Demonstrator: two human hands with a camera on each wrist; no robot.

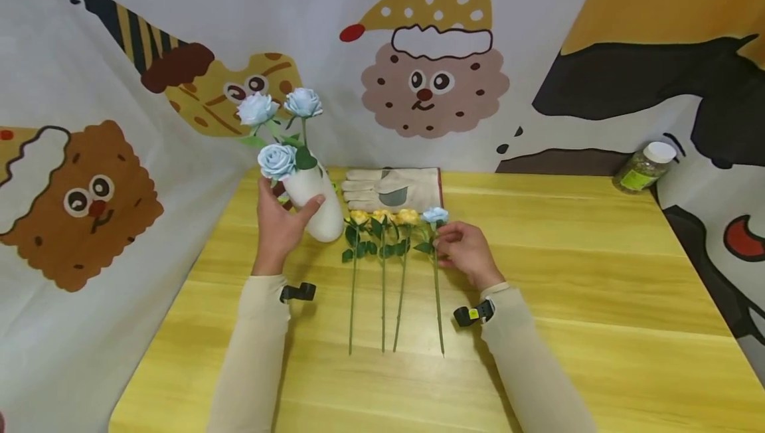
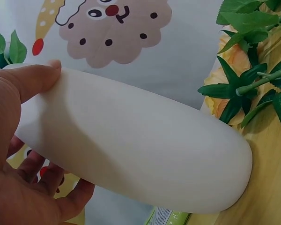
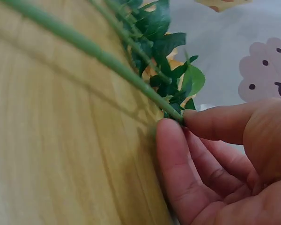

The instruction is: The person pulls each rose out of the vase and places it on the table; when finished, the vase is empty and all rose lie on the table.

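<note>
Cartoon cloth [image 1: 335,74] enclosing the table [image 1: 597,273] suggests a booth.

Tabletop [image 1: 597,273]: yellow, wood-grain. Backdrop [image 1: 335,87]: white, printed with cartoon biscuits [image 1: 445,107], along far, left and right tabletop edges.

Table [image 1: 597,254]: smooth, wood-grained, faint sheen. Vase [image 1: 325,217], toward back left corner: smooth, matt, ceramic-looking. Glove [image 1: 423,187] at back edge: matt cloth. Jar [image 1: 636,174] at back right corner: clear glass or plastic. Rose stem [image 3: 101,55]: smooth, plastic-looking. Backdrop [image 1: 335,137]: matt cloth.

Head looks down; close wrist views share backdrop [image 1: 329,41]
</note>
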